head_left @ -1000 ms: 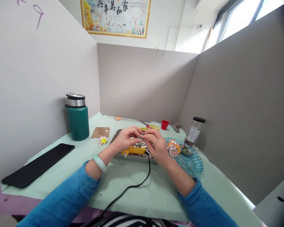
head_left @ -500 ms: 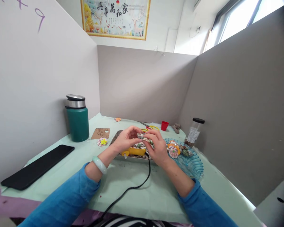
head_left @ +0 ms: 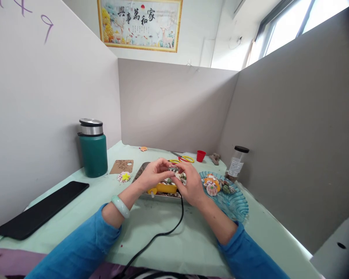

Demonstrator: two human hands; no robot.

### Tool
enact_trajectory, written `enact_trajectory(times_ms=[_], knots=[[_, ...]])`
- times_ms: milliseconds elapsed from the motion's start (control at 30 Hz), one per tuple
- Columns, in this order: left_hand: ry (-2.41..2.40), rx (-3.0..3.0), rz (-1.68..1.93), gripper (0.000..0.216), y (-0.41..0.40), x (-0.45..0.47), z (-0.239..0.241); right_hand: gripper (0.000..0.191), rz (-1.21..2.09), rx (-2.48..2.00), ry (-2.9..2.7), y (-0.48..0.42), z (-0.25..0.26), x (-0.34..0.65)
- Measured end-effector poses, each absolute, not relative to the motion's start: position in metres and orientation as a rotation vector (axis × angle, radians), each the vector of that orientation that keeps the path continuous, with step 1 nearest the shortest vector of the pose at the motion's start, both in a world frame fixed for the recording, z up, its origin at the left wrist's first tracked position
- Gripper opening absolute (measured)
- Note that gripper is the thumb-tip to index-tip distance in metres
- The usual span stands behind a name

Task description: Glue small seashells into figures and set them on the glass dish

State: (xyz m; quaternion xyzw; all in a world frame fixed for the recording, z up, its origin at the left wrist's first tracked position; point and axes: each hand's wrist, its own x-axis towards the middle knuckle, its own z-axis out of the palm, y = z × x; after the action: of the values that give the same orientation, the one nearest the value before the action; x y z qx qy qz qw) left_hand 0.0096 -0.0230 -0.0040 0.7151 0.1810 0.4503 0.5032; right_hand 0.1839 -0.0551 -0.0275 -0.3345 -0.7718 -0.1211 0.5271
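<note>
My left hand (head_left: 156,175) and my right hand (head_left: 190,183) meet above a shallow tray (head_left: 163,198). Their fingertips pinch a small grey-white piece (head_left: 173,169) that looks like a shell; the fingers hide much of it. Beneath them, a yellow hot glue gun (head_left: 166,188) lies across the tray's near side, over shells and small pebbles. Its black cord (head_left: 165,233) trails down toward the table's front edge. To the right of my right hand, a blue glass plate (head_left: 238,209) holds several shells and an orange-and-pink shell piece (head_left: 211,188).
At left stand a green bottle (head_left: 93,155) and a long black pad (head_left: 43,209). A brown card (head_left: 122,166) and a yellow-star shell piece (head_left: 123,177) lie nearby. Scissors (head_left: 186,159), a red cup (head_left: 201,156) and a lidded jar (head_left: 237,164) are behind. Grey partitions (head_left: 174,104) enclose the table.
Both hands have drawn closer together around the small piece, the right fingers shifting slightly left and curling in. The whole view has shifted a little.
</note>
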Motion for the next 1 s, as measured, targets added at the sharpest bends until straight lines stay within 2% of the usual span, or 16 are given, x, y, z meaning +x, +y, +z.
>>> enact_trajectory(times_ms=[300,633,833,1000], knots=[[0.498,1.643,1.103,0.027,-0.0237,0.008,0.0011,0.038,-0.303,-0.76,-1.839,-0.0585,-0.024,0.1834],[0.503,1.727,1.089,0.027,-0.0228,0.006,0.0003,0.031,-0.271,-0.772,-1.843,-0.0562,-0.0278,0.1833],[0.543,1.643,1.106,0.029,-0.026,0.0063,0.003,0.036,-0.29,-0.8,-1.81,-0.057,-0.0261,0.1828],[0.614,1.598,1.048,0.029,-0.026,0.0074,0.0024,0.025,-0.317,-0.812,-1.813,-0.0574,-0.0274,0.1818]])
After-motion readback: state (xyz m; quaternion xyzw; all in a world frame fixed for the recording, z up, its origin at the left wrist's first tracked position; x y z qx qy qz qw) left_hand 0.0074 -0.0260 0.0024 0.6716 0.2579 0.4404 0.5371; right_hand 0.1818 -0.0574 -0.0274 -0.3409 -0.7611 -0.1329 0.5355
